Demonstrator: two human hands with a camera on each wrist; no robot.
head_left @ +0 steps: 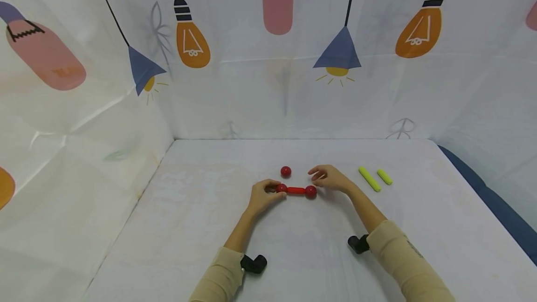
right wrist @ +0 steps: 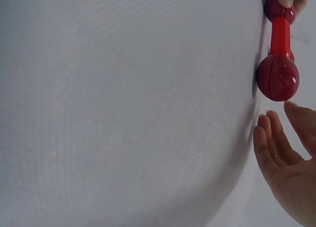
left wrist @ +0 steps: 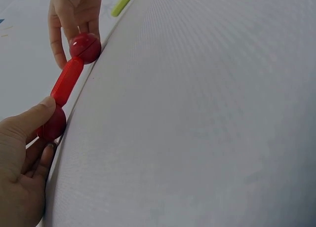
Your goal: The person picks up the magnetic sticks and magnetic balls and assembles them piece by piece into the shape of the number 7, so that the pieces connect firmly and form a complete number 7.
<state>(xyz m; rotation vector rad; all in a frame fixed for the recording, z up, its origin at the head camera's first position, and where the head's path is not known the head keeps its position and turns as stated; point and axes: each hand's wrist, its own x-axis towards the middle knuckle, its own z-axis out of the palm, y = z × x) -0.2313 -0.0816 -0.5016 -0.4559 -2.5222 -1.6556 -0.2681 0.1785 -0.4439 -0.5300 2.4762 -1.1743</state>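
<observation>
Left hand (head_left: 262,196) pinches a joined red ball-and-rod bar (head_left: 296,191), right hand's (head_left: 332,179) fingers loosely parted, while a red ball (head_left: 285,172) and two lime rods (head_left: 369,179) lie unattached toward the desk's (head_left: 302,246) far edge.

Soft, even light brightens the flat white rectangular table (head_left: 314,264); pale highlights streak the creased, glossy white printed sheet (head_left: 84,139) left of it. Wrist views render the table greyer, finely rippled, softly shadowed in the right one. Tiny glints mark the round, shiny dark-red balls (right wrist: 278,78).
</observation>
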